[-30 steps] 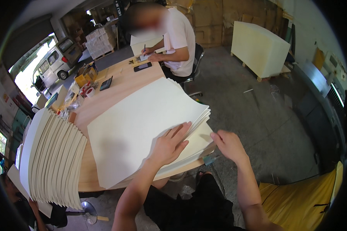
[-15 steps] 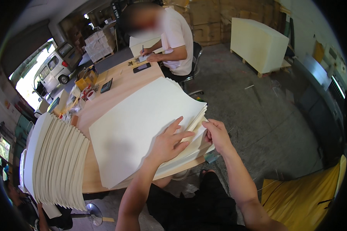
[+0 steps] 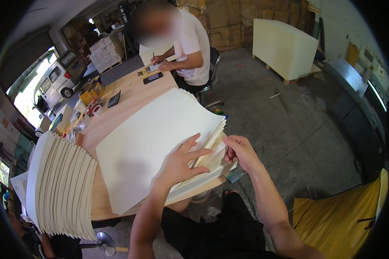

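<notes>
A stack of large white paper sheets (image 3: 138,142) lies in front of me on the wooden table. My left hand (image 3: 181,162) rests on its near right part, palm down and open, with the fingers spread near the fanned edge. At the stack's right edge, my right hand (image 3: 241,151) is closed, thumb and forefinger pinching the edge of some sheets. How many sheets it grips is hidden. Along this side the layers are lifted and separated, while the lower sheets lie flat at the table edge.
To the left stands a tall fanned pile of paper (image 3: 62,185). Farther along the wooden table (image 3: 132,88) are a calculator (image 3: 114,99), a phone (image 3: 153,78) and tape rolls (image 3: 97,110). A seated person (image 3: 190,47) writes at the far end. A pale wrapped block (image 3: 283,49) sits on a pallet; yellow fabric (image 3: 341,220) hangs right.
The whole view has shifted slightly, moving the scene a little left. Both hands keep nearly the same places on the stack, the right still pinching the edge.
</notes>
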Demonstrator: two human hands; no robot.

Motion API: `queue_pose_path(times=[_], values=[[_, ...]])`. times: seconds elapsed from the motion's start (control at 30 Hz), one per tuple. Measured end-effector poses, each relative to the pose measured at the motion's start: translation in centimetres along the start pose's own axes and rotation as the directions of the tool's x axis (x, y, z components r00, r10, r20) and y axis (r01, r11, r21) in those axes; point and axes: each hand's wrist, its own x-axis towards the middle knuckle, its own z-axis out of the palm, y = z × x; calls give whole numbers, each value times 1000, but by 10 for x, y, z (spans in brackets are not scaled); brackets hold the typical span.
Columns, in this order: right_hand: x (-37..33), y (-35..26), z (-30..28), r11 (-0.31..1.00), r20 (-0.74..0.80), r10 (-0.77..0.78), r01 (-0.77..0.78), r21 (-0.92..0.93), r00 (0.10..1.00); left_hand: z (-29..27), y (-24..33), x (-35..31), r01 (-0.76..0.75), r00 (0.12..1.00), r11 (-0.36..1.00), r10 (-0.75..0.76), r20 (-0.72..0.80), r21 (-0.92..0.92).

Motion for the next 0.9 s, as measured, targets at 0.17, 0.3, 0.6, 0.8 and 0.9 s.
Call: queue_pose_path(times=[0.17,0.3,0.6,0.8,0.9], values=[[-4,5,1,998,-39,-57,58,12,998,0,-4,-1,-47,999,996,46,13,71],[-5,16,10,987,-126,-162,162,-9,979,3,5,-1,-6,1000,996,6,6,94],[-1,10,1,998,-61,-15,19,63,998,4,3,-4,-11,1000,997,10,15,80],[-4,-1,5,985,-69,53,-41,170,996,5,7,-2,1,1000,996,-1,0,87],[-4,1,3,987,-69,45,-34,156,997,5,6,-1,-7,1000,998,7,0,63]])
